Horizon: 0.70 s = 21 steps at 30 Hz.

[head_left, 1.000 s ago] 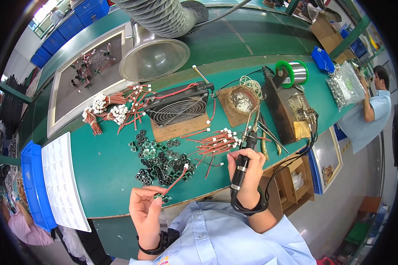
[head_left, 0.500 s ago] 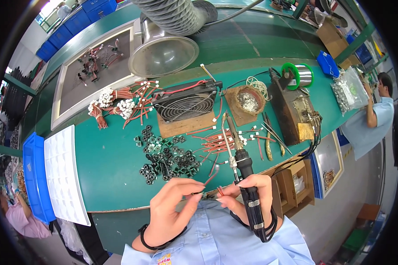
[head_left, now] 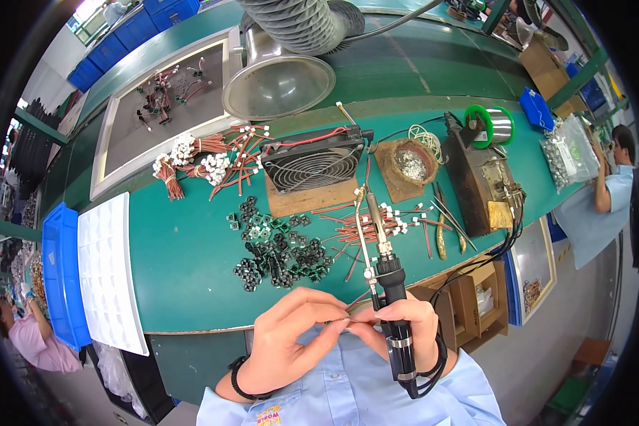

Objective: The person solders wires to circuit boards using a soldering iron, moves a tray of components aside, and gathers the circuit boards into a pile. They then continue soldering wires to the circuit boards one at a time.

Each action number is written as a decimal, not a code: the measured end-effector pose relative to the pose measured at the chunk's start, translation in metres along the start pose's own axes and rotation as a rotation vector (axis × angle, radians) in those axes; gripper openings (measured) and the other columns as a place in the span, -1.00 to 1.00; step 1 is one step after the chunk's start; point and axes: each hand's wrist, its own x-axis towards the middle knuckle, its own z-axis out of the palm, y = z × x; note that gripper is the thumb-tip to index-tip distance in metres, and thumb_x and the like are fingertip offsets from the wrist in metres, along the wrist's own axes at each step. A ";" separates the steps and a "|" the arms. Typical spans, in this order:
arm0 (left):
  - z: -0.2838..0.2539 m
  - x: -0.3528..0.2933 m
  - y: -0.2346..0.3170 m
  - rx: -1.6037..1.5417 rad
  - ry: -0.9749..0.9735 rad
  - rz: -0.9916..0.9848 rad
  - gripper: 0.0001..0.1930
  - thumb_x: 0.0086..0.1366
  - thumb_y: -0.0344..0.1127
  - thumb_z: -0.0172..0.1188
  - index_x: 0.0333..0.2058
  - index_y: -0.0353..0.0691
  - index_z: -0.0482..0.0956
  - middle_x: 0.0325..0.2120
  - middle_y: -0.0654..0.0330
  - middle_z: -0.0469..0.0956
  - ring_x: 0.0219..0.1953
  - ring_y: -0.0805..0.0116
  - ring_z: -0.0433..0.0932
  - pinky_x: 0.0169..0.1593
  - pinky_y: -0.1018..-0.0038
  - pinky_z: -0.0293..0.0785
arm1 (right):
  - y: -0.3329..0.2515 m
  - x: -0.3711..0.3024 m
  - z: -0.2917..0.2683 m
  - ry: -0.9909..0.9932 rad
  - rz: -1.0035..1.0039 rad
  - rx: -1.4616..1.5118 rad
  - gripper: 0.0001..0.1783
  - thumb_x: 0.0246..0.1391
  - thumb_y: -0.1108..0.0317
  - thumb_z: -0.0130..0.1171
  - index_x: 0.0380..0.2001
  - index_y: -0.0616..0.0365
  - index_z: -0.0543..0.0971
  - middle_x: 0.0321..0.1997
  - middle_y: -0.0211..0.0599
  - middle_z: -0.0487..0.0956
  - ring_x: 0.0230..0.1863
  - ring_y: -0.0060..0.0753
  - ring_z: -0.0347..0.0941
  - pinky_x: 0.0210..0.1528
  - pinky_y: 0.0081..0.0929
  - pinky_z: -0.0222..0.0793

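My left hand point(head_left: 295, 337) is closed in a pinch on a thin red wire lead point(head_left: 360, 301), close to the front edge of the bench. My right hand point(head_left: 413, 328) grips a black soldering iron point(head_left: 391, 280) with a thin metal tube along its side; its tip points away from me over the bench. Thumb and finger of that same hand meet the left fingertips at the wire. The fingertips mostly hide the wire ends. Beyond my hands lie a pile of small black parts point(head_left: 280, 259) and several loose red wire leads with white connectors point(head_left: 366, 226).
A black fan point(head_left: 312, 167) stands on a wooden board behind the parts. Right of it are a solder pot point(head_left: 410, 165), a solder spool point(head_left: 500, 126), pliers point(head_left: 441, 238) and a worn metal box point(head_left: 472, 184). Bundled leads point(head_left: 213, 168) lie left, beside a white tray point(head_left: 110, 273). A co-worker point(head_left: 603, 192) is at far right.
My hands have come together, so their fingertips now meet at the wire; before, a gap lay between them. The iron stays in my right hand. The view has shifted slightly.
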 end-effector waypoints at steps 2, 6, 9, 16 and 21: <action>-0.001 0.000 0.000 -0.024 -0.007 0.006 -0.86 0.01 -0.56 0.23 -0.39 -0.32 0.55 -0.39 0.05 0.57 -0.39 0.30 0.54 -0.34 0.51 0.43 | 0.002 -0.001 0.000 0.010 -0.024 0.009 -0.46 -0.29 0.56 0.44 -0.21 0.14 0.37 -0.42 -0.30 0.61 -0.47 -0.36 0.52 -0.48 -0.58 0.39; -0.001 0.001 0.000 -0.038 -0.003 0.004 -0.87 0.01 -0.57 0.22 -0.40 -0.32 0.54 -0.39 0.05 0.57 -0.40 0.29 0.54 -0.34 0.51 0.43 | 0.003 0.001 0.000 0.012 -0.048 0.016 -0.46 -0.28 0.55 0.44 -0.22 0.13 0.35 -0.42 -0.30 0.62 -0.48 -0.34 0.52 -0.42 -0.53 0.39; -0.004 0.000 0.000 -0.014 0.013 0.002 -0.89 0.02 -0.57 0.20 -0.41 -0.34 0.53 -0.39 0.05 0.57 -0.39 0.31 0.53 -0.34 0.52 0.42 | -0.002 0.005 -0.006 0.001 -0.052 -0.032 -0.46 -0.26 0.55 0.42 -0.22 0.12 0.33 -0.41 -0.29 0.62 -0.46 -0.32 0.52 -0.34 -0.48 0.40; -0.068 0.008 -0.013 0.078 0.415 -0.111 -0.97 0.15 -0.51 0.15 -0.43 -0.35 0.51 -0.43 0.18 0.56 -0.45 0.49 0.46 -0.33 0.59 0.37 | 0.004 -0.007 -0.029 -0.012 0.053 -0.161 -0.50 -0.06 0.53 0.27 -0.15 0.11 0.18 -0.29 -0.06 0.56 -0.31 -0.35 0.48 -0.19 -0.43 0.37; -0.126 0.070 -0.052 -0.036 0.476 -0.254 -0.85 0.23 -0.34 0.14 -0.33 -0.33 0.51 -0.43 0.29 0.52 -0.42 0.55 0.43 -0.27 0.61 0.36 | 0.005 -0.010 -0.021 0.108 0.113 -0.050 -0.56 -0.04 0.58 0.20 -0.17 0.13 0.20 -0.29 -0.04 0.54 -0.29 -0.33 0.50 -0.17 -0.41 0.39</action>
